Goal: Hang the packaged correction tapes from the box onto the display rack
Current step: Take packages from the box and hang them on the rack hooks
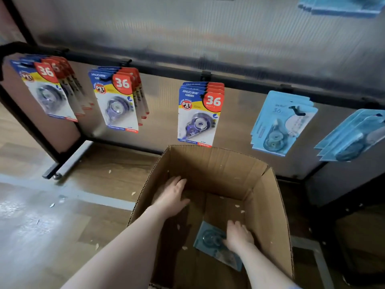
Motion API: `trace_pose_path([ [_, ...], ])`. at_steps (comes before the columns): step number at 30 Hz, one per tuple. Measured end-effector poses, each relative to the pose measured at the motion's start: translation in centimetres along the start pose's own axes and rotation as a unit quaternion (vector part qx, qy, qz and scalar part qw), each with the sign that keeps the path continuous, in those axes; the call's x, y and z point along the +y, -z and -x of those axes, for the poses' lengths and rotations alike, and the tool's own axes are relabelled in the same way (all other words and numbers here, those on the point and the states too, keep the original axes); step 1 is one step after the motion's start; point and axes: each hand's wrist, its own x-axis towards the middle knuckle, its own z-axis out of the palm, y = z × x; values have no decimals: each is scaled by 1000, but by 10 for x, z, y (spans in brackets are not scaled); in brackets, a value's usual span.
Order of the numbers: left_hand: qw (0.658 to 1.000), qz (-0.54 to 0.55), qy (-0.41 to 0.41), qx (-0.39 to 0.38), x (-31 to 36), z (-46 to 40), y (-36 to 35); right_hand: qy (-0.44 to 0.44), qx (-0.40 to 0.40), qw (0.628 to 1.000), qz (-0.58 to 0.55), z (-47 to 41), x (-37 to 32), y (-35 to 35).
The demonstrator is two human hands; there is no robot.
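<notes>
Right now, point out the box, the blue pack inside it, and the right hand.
box (210, 161), head view, inner back wall.
blue pack (210, 239), head view, clear blister over the tape.
right hand (238, 236), head view, back of the hand.

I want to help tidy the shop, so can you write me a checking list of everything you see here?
Surface: wooden floor with small pale scraps scattered on it.
Job's things: open cardboard box on the floor; one blue pack lies on its bottom. Red-and-blue packs and light blue packs hang on the rack.
Clutter: paper scraps inside the box too.
Hands: left hand rests flat against the box's inner wall, fingers straight; right hand lies on the blue pack; whether its fingers grip it cannot be told.
Cables: nothing seen.
Surroundings: grey ribbed panel behind the rack; more blue packs higher up.
</notes>
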Motion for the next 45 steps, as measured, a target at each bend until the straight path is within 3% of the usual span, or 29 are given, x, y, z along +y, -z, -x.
trace_pose_path([
  [4,1000,-12,-1,-20,0,-5,-8,-20,-48,998,22,-9,7,-17],
  [11,998,-1,23,-64,-3,-10,-14,-41,-13,998,41,-20,12,-26],
  [18,993,10,74,-94,-15,-12,-19,-21,-34,989,142,-22,13,-24],
  [25,993,-3,59,-98,-11,-12,-16,31,-76,994,70,-12,12,13],
  [34,998,-35,22,-49,9,-8,6,59,85,993,-61,10,9,75],
  [41,995,-94,-15,12,34,3,28,40,224,963,-148,34,23,113],
  [45,991,-110,-66,40,64,3,48,72,287,933,-204,53,39,138],
])
